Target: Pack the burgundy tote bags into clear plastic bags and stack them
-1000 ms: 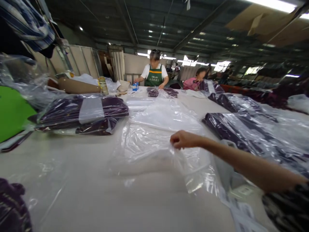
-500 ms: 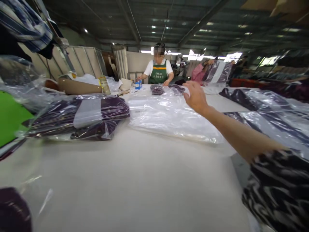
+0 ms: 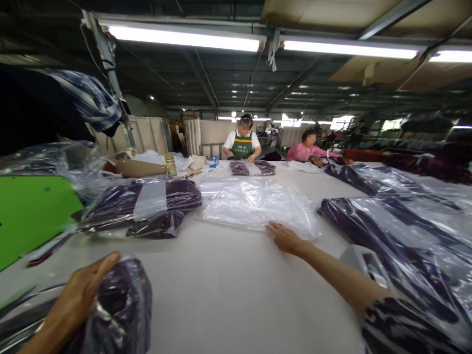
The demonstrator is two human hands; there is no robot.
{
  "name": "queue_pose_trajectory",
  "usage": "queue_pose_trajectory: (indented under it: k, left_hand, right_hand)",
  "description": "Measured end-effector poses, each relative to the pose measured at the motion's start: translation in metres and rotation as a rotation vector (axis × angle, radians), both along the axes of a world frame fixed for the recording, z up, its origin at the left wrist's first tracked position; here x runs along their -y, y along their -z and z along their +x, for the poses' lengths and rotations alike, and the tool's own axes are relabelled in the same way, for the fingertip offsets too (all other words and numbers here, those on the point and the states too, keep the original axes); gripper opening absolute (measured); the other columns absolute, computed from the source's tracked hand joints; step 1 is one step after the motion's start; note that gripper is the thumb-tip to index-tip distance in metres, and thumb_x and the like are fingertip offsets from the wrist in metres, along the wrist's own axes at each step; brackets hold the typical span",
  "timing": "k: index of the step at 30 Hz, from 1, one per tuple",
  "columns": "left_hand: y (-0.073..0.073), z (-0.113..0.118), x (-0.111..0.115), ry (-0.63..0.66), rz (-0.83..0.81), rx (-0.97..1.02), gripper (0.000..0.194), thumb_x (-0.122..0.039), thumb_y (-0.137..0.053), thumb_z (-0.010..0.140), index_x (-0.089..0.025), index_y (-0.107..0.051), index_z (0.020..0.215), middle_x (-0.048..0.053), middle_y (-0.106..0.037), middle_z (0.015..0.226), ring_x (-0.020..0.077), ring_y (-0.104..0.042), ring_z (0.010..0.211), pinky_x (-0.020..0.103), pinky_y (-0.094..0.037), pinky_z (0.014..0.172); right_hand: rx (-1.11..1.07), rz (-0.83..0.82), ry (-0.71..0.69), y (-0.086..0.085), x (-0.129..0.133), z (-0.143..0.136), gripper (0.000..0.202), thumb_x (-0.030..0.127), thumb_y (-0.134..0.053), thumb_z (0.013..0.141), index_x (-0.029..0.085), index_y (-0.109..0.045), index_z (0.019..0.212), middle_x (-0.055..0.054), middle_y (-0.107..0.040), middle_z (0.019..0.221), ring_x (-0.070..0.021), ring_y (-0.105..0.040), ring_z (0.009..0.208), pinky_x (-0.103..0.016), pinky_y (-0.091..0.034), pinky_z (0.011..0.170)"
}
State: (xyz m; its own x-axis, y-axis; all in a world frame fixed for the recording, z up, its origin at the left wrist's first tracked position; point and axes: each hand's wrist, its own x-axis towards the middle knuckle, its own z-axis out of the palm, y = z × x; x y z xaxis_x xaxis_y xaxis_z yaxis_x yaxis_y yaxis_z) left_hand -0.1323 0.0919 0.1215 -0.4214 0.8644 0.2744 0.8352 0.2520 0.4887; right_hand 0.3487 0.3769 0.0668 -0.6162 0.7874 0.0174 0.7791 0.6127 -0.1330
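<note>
At the lower left, my left hand point(image 3: 86, 285) grips a dark garment in a clear plastic bag point(image 3: 123, 305), thumb on top and the other fingers hidden. My right hand point(image 3: 285, 238) reaches forward and touches the near edge of a stack of clear plastic bags point(image 3: 254, 204) lying flat on the white table point(image 3: 221, 295). Its fingers are extended and hold nothing. Left of that stack lies a bagged dark purple garment with a pale band point(image 3: 151, 201).
Bagged dark garments point(image 3: 391, 236) cover the right side beside a grey-white device point(image 3: 363, 263). A green board point(image 3: 33, 211) stands at the left. Across the table are a person in a green apron point(image 3: 243, 145) and a person in pink point(image 3: 308, 150).
My left hand has come into view with the bagged garment. My right hand has moved down and nearer, to the stack's near edge. The view has tilted upward.
</note>
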Motion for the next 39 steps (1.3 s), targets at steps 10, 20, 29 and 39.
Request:
queue_pose_trajectory:
  k: [10,20,29,39]
  left_hand:
    - [0.000,0.030,-0.029,0.046,-0.144,0.024,0.067,-0.071,-0.026,0.086,-0.023,-0.073,0.081,0.012,-0.078,0.098,0.0360,-0.069,0.103,0.041,-0.049,0.094]
    - [-0.080,0.093,0.012,0.039,-0.071,-0.229,0.073,-0.066,-0.018,0.099,-0.020,-0.075,0.099,0.014,-0.076,0.108,0.0304,-0.068,0.105,0.035,-0.048,0.088]
    - [-0.117,0.088,-0.008,-0.007,0.104,-0.133,0.070,-0.053,-0.010,0.105,-0.012,-0.066,0.118,0.019,-0.070,0.115,0.0307,-0.064,0.113,0.041,-0.044,0.098]
    - [-0.056,0.106,0.017,0.392,0.212,-0.187,0.030,-0.038,-0.050,0.097,-0.019,-0.066,0.115,0.009,-0.066,0.122,0.0234,-0.059,0.118,0.040,-0.043,0.108]
  right_hand:
    - [-0.833,-1.371,-0.046,0.021,0.293,-0.080,0.081,0.049,-0.089,0.056,0.026,-0.062,0.130,-0.009,-0.072,0.113,-0.0263,-0.070,0.100,-0.036,-0.057,0.083]
    - [-1.205,-1.496,0.040,-0.014,0.421,-0.143,0.054,0.031,-0.087,0.051,0.017,-0.074,0.102,-0.004,-0.074,0.087,-0.0236,-0.068,0.081,-0.033,-0.052,0.074]
    - [-0.822,-1.267,0.035,-0.086,0.290,-0.059,0.038,0.036,-0.084,0.059,0.015,-0.070,0.087,-0.003,-0.072,0.074,-0.0170,-0.064,0.060,-0.030,-0.052,0.062]
    - [-0.486,0.083,0.144,-0.077,0.172,-0.013,0.045,0.033,-0.056,0.083,0.014,-0.063,0.123,-0.015,-0.068,0.124,-0.0298,-0.064,0.115,-0.046,-0.046,0.106]
